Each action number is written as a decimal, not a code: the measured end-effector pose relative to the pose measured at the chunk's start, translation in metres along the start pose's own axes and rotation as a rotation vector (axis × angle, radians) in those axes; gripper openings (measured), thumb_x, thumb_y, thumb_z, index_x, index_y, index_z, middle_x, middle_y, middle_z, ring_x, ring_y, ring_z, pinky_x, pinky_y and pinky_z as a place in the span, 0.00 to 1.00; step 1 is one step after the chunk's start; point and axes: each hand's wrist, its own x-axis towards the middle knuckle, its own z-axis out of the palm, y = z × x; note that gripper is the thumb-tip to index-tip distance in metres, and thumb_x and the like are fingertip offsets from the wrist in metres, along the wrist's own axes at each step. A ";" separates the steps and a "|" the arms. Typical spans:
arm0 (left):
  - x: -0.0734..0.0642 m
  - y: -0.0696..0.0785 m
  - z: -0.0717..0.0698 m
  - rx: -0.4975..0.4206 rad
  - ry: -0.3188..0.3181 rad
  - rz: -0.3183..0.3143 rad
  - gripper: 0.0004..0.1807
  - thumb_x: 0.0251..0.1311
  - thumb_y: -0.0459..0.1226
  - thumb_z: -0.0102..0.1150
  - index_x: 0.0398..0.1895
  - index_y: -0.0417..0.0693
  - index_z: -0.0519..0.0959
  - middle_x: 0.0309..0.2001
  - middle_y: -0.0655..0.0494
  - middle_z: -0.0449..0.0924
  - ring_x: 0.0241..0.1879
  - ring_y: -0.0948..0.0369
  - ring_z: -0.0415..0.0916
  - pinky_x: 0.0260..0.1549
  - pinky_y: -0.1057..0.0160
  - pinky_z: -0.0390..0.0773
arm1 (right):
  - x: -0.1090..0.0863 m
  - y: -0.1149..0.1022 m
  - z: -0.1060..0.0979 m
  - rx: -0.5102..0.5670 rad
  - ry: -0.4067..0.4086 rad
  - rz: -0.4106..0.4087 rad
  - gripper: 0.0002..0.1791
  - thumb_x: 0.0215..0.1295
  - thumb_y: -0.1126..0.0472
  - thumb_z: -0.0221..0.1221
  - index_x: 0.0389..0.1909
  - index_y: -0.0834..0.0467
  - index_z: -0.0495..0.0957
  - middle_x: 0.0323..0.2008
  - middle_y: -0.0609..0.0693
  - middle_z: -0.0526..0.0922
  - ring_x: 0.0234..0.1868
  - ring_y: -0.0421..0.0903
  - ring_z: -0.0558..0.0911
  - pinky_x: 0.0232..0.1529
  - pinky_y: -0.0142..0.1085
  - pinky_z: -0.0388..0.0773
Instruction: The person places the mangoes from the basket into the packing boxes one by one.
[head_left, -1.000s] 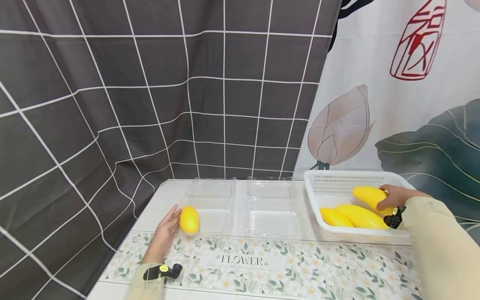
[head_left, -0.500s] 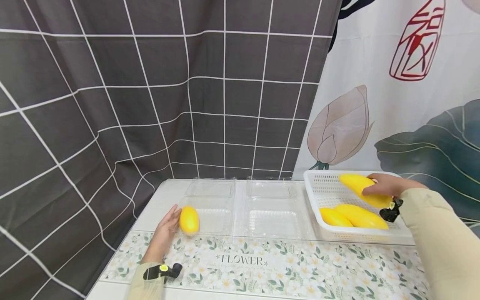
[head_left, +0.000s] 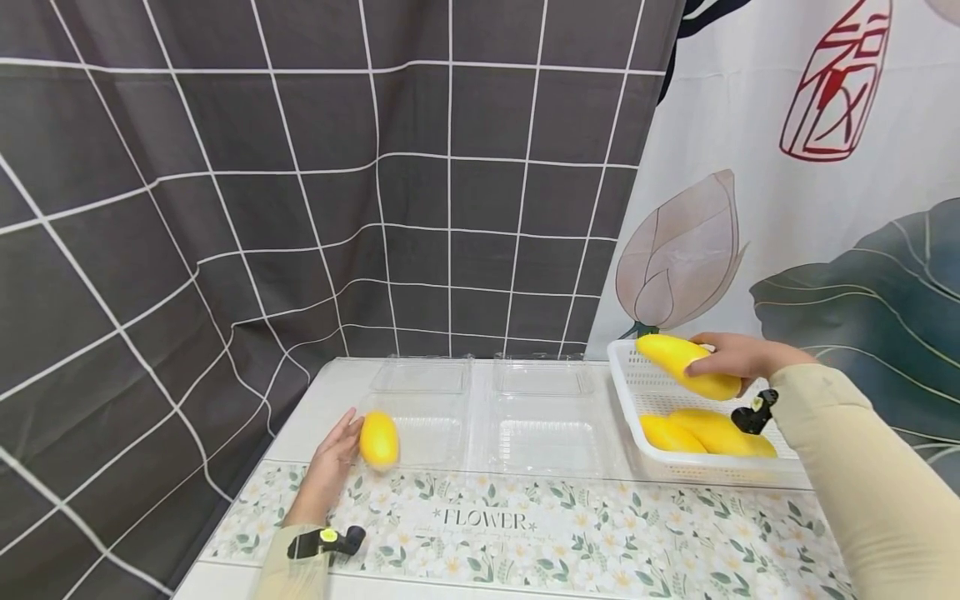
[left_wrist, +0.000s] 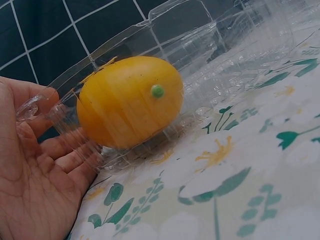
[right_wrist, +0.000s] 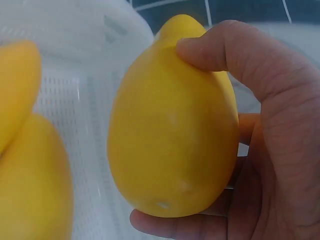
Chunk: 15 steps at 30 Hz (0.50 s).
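My right hand (head_left: 731, 357) grips a yellow mango (head_left: 678, 362) and holds it raised over the white basket (head_left: 626, 400), near its left side. In the right wrist view the thumb lies along the mango (right_wrist: 172, 125) and the fingers curl beneath it. Further mangoes (head_left: 720, 433) lie in the basket. At the left, my left hand (head_left: 335, 457) rests with extended fingers against the side of a clear plastic clamshell box (head_left: 427, 437). Another mango (left_wrist: 130, 102), with a small green stem spot, sits inside that box at its left end.
A second clear clamshell box (head_left: 547, 433) stands lid-up between the first box and the basket. A flower-print mat (head_left: 480, 550) runs along the table front. A dark grid curtain (head_left: 300, 200) and a white printed curtain (head_left: 690, 275) hang behind.
My right hand has lifted the mango from the basket's right side and carried it up and left, over the basket's left part. The left hand stays in place.
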 end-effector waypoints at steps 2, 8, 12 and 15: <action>0.001 0.000 0.000 -0.008 0.001 0.004 0.32 0.78 0.33 0.32 0.82 0.45 0.43 0.80 0.40 0.47 0.79 0.45 0.44 0.78 0.52 0.44 | 0.002 -0.008 0.003 -0.025 0.003 -0.015 0.51 0.67 0.41 0.60 0.74 0.70 0.48 0.44 0.58 0.78 0.35 0.49 0.79 0.31 0.43 0.86; 0.002 0.000 0.000 -0.006 0.004 -0.014 0.32 0.78 0.34 0.32 0.83 0.47 0.43 0.80 0.42 0.47 0.79 0.47 0.44 0.78 0.52 0.42 | 0.010 -0.032 0.013 -0.090 0.022 -0.053 0.52 0.65 0.40 0.61 0.75 0.69 0.50 0.48 0.59 0.78 0.37 0.50 0.79 0.32 0.42 0.86; 0.001 0.000 0.000 -0.008 0.005 -0.018 0.32 0.78 0.34 0.32 0.83 0.48 0.43 0.80 0.43 0.47 0.79 0.48 0.44 0.78 0.52 0.43 | 0.018 -0.048 0.020 -0.115 0.039 -0.067 0.52 0.63 0.40 0.63 0.74 0.68 0.52 0.49 0.60 0.77 0.39 0.51 0.79 0.33 0.41 0.85; 0.002 -0.001 -0.001 -0.008 0.002 -0.014 0.32 0.78 0.34 0.32 0.83 0.48 0.43 0.80 0.43 0.47 0.79 0.47 0.44 0.78 0.51 0.42 | 0.024 -0.063 0.027 -0.136 0.046 -0.073 0.51 0.61 0.40 0.65 0.74 0.66 0.55 0.50 0.60 0.77 0.39 0.51 0.79 0.32 0.40 0.84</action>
